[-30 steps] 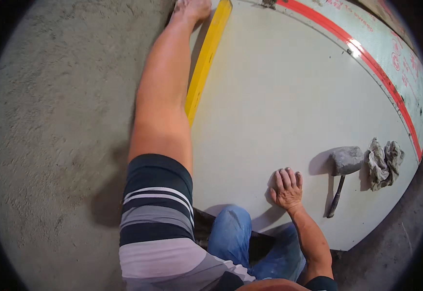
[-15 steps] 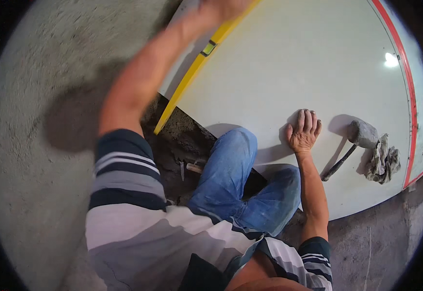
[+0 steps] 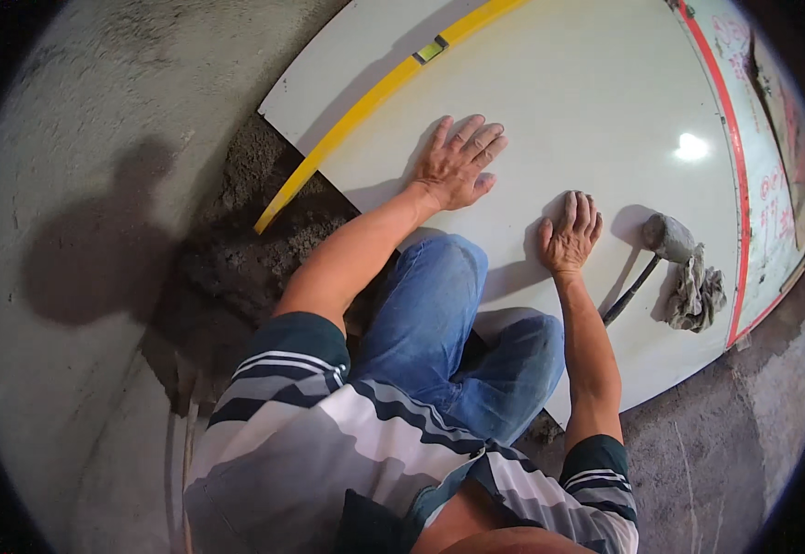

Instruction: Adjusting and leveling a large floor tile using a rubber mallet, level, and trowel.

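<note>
Large pale floor tiles (image 3: 596,111) spread out in front of my knees. My left hand (image 3: 456,166) rests on the tile with its fingers spread, holding nothing. Further right, my right hand (image 3: 570,235) is also flat on the tile, its fingers stretched out and grey with dust. A yellow spirit level (image 3: 365,102) lies across the tile beyond my left hand; its near end sticks out over the tile's edge. To the right of my right hand lies a rubber mallet (image 3: 668,237) with a dark handle, and a crumpled grey rag (image 3: 695,295) touches its head.
Dark loose mortar (image 3: 264,198) shows beside the tile's left edge. A rough grey wall (image 3: 116,120) rises at the left. Red tape (image 3: 733,138) runs along the right side, with printed sheeting (image 3: 762,175) past it. Dusty concrete floor (image 3: 689,434) lies at the lower right.
My left hand has come back from the far part of the level and now lies flat on the tile. The right hand stays on the tile. The view has shifted slightly.
</note>
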The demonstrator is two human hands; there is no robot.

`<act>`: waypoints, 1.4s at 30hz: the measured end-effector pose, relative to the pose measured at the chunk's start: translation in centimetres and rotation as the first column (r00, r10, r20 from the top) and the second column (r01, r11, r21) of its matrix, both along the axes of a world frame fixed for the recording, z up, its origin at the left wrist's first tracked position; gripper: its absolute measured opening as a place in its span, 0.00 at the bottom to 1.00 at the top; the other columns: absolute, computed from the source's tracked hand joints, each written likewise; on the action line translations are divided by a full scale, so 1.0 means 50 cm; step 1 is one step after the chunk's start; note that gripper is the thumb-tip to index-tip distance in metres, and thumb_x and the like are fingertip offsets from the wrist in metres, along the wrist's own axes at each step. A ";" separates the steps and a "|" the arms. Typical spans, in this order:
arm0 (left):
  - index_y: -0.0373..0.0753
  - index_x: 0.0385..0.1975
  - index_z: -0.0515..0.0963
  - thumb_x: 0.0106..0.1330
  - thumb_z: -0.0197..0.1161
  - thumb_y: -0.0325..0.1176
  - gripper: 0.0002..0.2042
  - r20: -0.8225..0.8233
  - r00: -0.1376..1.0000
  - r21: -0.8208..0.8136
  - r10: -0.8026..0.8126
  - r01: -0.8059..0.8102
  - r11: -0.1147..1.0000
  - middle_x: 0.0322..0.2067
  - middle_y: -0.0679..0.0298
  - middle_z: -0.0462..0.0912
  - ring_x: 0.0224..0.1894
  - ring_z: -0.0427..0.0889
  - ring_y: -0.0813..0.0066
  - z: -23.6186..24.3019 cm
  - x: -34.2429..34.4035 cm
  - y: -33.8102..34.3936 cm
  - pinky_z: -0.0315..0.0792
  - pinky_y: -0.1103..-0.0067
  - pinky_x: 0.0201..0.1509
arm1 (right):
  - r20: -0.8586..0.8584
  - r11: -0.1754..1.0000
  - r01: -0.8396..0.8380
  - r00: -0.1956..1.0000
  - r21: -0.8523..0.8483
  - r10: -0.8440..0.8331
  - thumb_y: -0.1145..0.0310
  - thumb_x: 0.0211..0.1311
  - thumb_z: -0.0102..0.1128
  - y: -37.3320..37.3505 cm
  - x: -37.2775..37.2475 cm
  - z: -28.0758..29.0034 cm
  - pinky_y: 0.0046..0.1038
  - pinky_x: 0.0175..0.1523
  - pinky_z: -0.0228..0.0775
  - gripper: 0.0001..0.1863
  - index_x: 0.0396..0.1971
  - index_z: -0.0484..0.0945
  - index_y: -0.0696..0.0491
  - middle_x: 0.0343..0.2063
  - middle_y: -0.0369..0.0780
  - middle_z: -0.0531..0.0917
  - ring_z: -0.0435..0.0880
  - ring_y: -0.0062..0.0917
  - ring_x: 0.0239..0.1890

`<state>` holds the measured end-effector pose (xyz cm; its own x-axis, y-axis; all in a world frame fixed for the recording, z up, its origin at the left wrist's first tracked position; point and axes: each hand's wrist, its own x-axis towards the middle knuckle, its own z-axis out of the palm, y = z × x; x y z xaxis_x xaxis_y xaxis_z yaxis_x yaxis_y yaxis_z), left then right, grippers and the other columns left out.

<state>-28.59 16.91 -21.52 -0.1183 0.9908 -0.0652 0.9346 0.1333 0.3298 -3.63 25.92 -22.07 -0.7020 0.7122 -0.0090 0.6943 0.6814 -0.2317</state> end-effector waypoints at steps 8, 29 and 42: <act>0.51 0.60 0.60 0.56 0.53 0.51 0.30 -0.041 0.999 0.006 0.007 -0.006 1.000 0.63 0.71 0.54 0.66 0.47 0.68 0.006 0.002 0.002 0.38 0.58 0.66 | 0.005 1.000 0.011 1.000 0.026 -0.011 0.53 0.51 0.48 0.000 -0.001 -0.003 0.44 0.65 0.39 0.34 0.59 0.58 0.50 0.58 0.41 0.62 0.54 0.36 0.64; 0.52 0.62 0.56 0.57 0.50 0.55 0.32 -0.105 0.994 -0.012 0.033 -0.034 0.999 0.64 0.66 0.50 0.67 0.44 0.61 -0.012 0.013 0.195 0.36 0.51 0.64 | -0.007 1.000 0.025 1.000 -0.004 -0.025 0.50 0.51 0.48 0.002 0.006 0.000 0.45 0.65 0.41 0.34 0.58 0.60 0.50 0.56 0.40 0.63 0.55 0.35 0.63; 0.54 0.63 0.55 0.58 0.46 0.56 0.31 -0.173 0.984 -0.029 0.028 -0.034 0.999 0.65 0.67 0.49 0.67 0.43 0.64 -0.014 0.020 0.212 0.35 0.52 0.65 | -0.035 0.999 0.042 0.998 -0.009 -0.042 0.53 0.49 0.52 0.001 0.012 0.000 0.45 0.64 0.42 0.35 0.58 0.58 0.48 0.56 0.39 0.62 0.55 0.34 0.63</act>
<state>-27.59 27.50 -22.21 -0.1612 0.9843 -0.0723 0.9723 0.1710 0.1591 -3.02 25.96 -22.08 -0.6716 0.7408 0.0093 0.7132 0.6499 -0.2624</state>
